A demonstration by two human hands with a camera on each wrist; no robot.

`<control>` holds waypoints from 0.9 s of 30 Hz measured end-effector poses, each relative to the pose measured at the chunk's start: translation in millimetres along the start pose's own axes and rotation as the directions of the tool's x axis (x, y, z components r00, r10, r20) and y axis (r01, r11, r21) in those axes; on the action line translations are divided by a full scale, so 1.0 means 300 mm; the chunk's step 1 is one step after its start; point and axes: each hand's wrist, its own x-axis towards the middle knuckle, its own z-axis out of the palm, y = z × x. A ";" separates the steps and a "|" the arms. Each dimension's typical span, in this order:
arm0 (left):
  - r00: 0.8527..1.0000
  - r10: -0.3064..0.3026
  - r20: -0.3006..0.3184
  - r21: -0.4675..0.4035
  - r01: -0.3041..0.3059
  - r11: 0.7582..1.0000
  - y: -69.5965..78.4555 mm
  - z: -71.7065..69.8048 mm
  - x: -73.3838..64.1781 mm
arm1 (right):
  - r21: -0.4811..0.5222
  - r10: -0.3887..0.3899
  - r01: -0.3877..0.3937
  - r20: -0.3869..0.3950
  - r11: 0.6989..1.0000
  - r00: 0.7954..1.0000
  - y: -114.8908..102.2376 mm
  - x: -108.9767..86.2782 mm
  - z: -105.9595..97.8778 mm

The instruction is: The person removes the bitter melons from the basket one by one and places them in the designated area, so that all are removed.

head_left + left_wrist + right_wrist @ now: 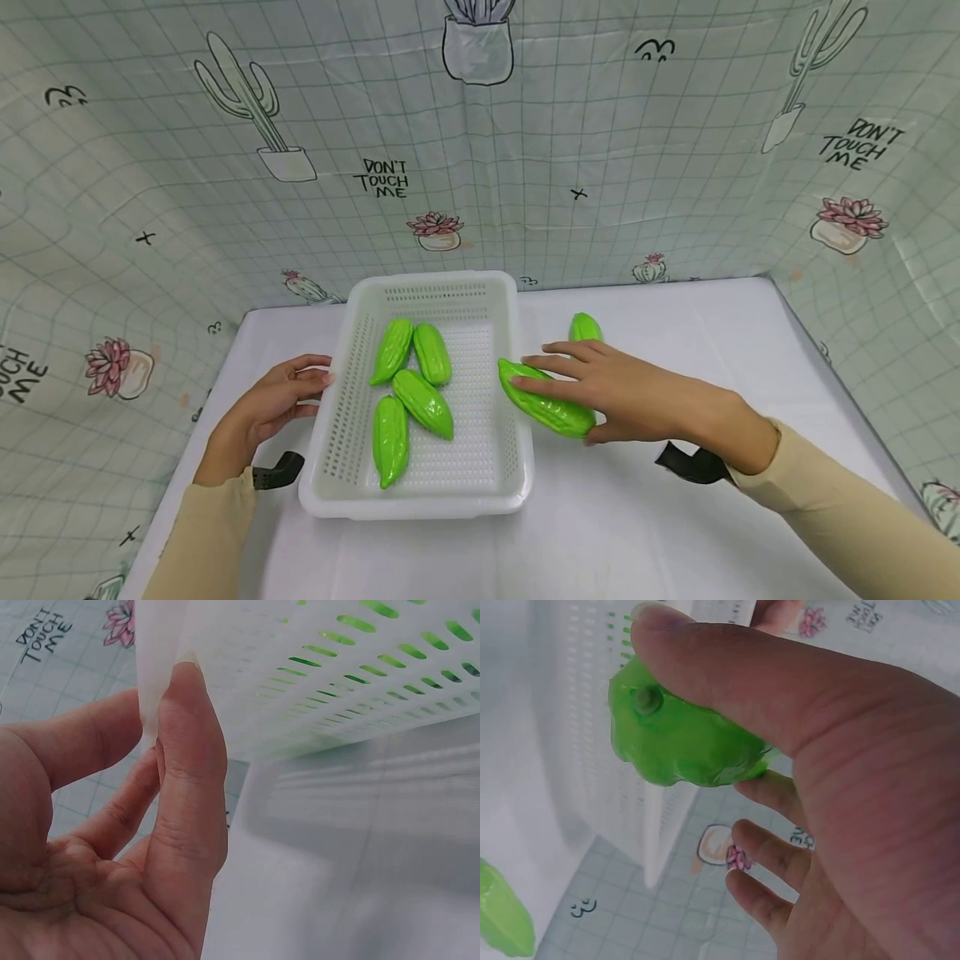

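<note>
My right hand [600,392] grips a green, ribbed bitter melon [551,412] just off the basket's right rim. The right wrist view shows the melon's stubby stem end [648,699] with the thumb laid along it. At the left rim of the white plastic basket [416,506] is my left hand [281,404]. Thumb and finger pinch the basket's edge, as the left wrist view shows with the finger [191,750] against it. Several more bitter melons lie inside, among them one in the middle [423,404] and one at the front [391,442].
Another bitter melon [585,327] lies on the white table behind my right hand, partly hidden by it. A patterned cloth [495,150] hangs behind the table and along both sides. The table's right edge [840,387] slants toward the front.
</note>
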 end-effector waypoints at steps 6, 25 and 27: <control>1.000 -0.001 -0.004 0.003 0.001 1.000 0.005 0.003 -0.004 | 0.010 0.017 -0.017 -0.043 1.000 0.999 0.025 -0.046 0.032; 1.000 0.002 0.000 0.005 -0.002 1.000 -0.001 0.001 -0.001 | 0.042 0.116 -0.111 -0.141 0.993 0.983 0.134 -0.192 0.164; 1.000 0.004 0.000 0.003 -0.004 1.000 -0.001 0.000 -0.001 | 0.052 0.135 -0.128 -0.143 0.990 0.981 0.143 -0.203 0.171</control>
